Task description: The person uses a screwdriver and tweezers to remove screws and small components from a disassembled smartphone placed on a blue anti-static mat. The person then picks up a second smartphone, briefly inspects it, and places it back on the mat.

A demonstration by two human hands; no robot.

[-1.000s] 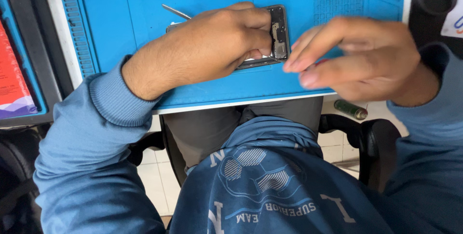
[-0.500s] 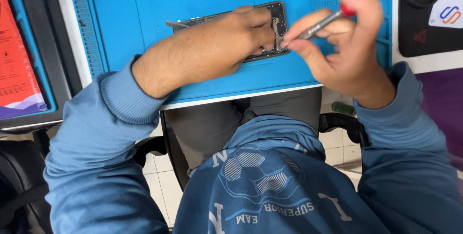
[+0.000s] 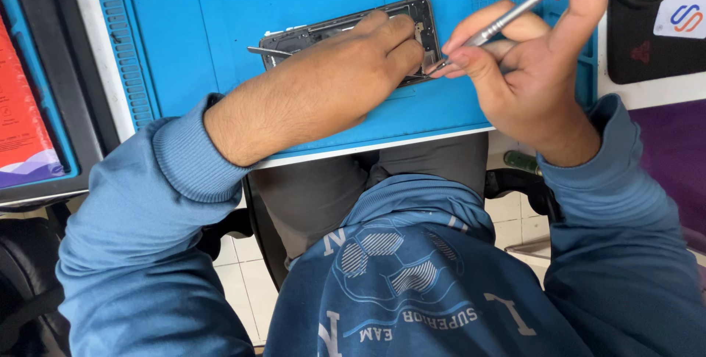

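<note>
Left hand [image 3: 331, 85] lies flat, fingers loosely curled, pinning the opened phone [image 3: 353, 30] on the blue mat [image 3: 220, 33] — right hand [image 3: 529, 70] pinches a red-capped screwdriver [image 3: 507, 19], tip at the phone's edge.

right hand [image 3: 526, 70] now gripping screwdriver [image 3: 507, 17], tip lowered onto phone frame [image 3: 353, 30]

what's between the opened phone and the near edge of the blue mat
In the head view, the left hand covers most of that stretch from the phone; right of it, bare blue mat.
</note>
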